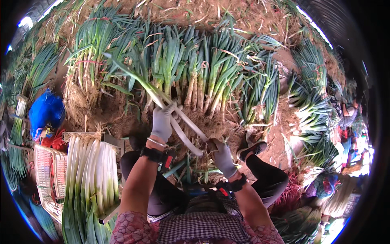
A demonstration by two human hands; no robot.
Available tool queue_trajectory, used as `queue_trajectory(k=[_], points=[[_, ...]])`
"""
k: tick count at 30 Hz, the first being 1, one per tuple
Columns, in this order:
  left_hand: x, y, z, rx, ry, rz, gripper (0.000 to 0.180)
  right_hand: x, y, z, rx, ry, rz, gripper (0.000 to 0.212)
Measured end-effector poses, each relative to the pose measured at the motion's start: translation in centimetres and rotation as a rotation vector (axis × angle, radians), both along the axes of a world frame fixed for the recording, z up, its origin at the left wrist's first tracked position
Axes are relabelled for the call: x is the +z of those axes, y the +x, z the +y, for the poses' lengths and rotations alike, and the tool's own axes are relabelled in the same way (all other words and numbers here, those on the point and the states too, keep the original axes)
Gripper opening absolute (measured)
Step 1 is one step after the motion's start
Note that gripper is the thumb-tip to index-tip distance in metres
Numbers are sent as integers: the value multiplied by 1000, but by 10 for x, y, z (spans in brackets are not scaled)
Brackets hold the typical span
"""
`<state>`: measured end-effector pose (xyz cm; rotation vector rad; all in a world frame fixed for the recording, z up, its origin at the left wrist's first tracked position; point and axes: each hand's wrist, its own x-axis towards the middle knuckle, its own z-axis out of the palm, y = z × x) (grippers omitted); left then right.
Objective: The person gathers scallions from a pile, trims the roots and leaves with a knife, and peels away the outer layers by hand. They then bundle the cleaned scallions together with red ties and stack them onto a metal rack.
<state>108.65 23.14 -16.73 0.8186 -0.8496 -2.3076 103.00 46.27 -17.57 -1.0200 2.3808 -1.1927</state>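
Observation:
My left hand (162,123), in a pale glove, is closed round two long green onions (178,132). Their white stalks cross near my fingers, and the green leaves reach up and to the left. One stalk's lower end hangs bare and white. At the root end of the other, my right hand (221,155), also gloved and soiled at the fingertips, is closed on it; the fingers partly hide that end. Beyond my hands lies a row of unpeeled green onions (195,77) with earthy roots.
Trimmed white-stalked green onions (90,166) lie in a wooden frame at left, beside a pink plastic basket (42,175) and a blue bag (46,113). More bunches (310,116) lie at right on brown soil. My legs (266,179) are bent either side.

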Motion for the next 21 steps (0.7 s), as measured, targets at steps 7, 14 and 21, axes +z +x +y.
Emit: queue_trajectory(k=[7, 14, 21], points=[[-9, -18, 7, -56, -186, -66, 15, 13, -24, 17, 19, -172, -617, 29], [-53, -14, -1, -51, -28, -142, 3, 40, 8, -11, 30, -418, -985, 32], [-53, -38, 40, -207, -280, -414, 30, 42, -22, 16, 714, 492, 48, 28]])
